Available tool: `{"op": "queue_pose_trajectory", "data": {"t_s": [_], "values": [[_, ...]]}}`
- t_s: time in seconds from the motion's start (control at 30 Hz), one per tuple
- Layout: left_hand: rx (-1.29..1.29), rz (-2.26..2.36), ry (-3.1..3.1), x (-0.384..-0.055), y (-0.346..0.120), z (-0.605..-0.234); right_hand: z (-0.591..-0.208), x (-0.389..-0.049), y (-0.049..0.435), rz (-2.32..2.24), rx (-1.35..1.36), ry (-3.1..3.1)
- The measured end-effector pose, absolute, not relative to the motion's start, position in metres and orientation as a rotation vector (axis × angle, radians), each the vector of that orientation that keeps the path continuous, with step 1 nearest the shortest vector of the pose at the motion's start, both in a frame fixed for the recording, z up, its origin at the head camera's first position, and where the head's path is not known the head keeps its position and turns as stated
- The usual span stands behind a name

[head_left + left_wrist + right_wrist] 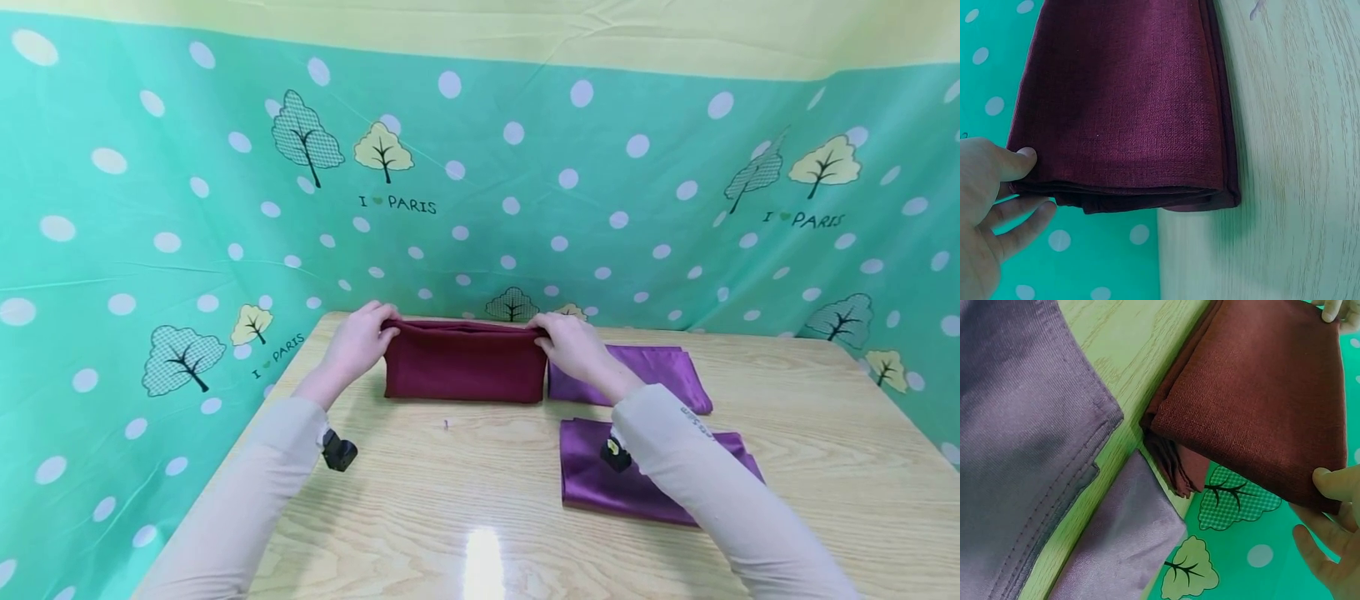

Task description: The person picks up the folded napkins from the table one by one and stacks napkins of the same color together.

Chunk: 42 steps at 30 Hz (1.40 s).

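Note:
A folded maroon cloth [465, 362] stands raised at the back of the table, its lower edge at the wood. My left hand [363, 337] pinches its upper left corner, thumb on the near face. At the upper right corner my right hand [576, 346] pinches it the same way. In the left wrist view the layered folds of the maroon cloth [1122, 106] show along its side, the left thumb pressing on it. The right wrist view shows the maroon cloth [1260, 394] with loose layers hanging beneath its upper fold.
Two folded purple cloths lie on the right: a back one [660, 371] beside the maroon cloth, and a front one [592, 475] under my right forearm. A tiny purple scrap [446, 425] lies on the wooden table [405, 517]. A green dotted curtain [480, 208] hangs behind.

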State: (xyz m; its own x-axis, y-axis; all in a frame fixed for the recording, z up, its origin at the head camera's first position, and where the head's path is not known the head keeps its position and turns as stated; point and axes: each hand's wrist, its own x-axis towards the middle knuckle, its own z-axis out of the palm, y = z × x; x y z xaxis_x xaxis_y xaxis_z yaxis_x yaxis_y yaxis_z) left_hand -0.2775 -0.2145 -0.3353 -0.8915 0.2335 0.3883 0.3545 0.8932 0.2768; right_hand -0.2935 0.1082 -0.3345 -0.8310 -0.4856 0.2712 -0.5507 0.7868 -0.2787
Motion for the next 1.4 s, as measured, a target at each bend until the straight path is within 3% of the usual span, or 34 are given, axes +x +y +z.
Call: {"op": "queue_pose_trajectory", "data": {"t_s": [1.4], "values": [[-0.435, -0.572, -2.8, -0.282, -0.21, -0.363, -0.362, -0.306, 0.107, 0.428, 0.723, -2.922]]}}
